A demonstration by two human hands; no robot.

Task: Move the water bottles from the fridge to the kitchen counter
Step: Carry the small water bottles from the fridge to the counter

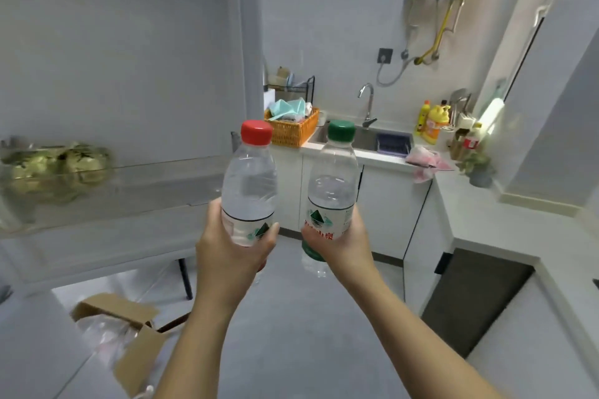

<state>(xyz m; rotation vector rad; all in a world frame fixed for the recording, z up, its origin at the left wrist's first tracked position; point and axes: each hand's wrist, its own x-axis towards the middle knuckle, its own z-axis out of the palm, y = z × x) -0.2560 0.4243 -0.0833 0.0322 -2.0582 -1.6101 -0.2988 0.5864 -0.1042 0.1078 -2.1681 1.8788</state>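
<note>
My left hand (227, 246) grips a clear water bottle with a red cap (249, 181) round its lower half. My right hand (343, 246) grips a clear water bottle with a green cap (332, 185) the same way. Both bottles stand upright, side by side and a little apart, in mid-air in the middle of the view. The open fridge (113, 58) fills the left side, its shelf (129, 178) just left of the red-capped bottle. The white kitchen counter (505, 204) runs along the far wall and down the right side.
An orange basket (293, 129) of cloths sits on the far counter beside the sink (366, 139) and tap. Yellow bottles (432, 123), a pink cloth (424, 162) and a small plant (478, 168) crowd the counter corner. An open cardboard box (129, 334) lies on the floor at lower left.
</note>
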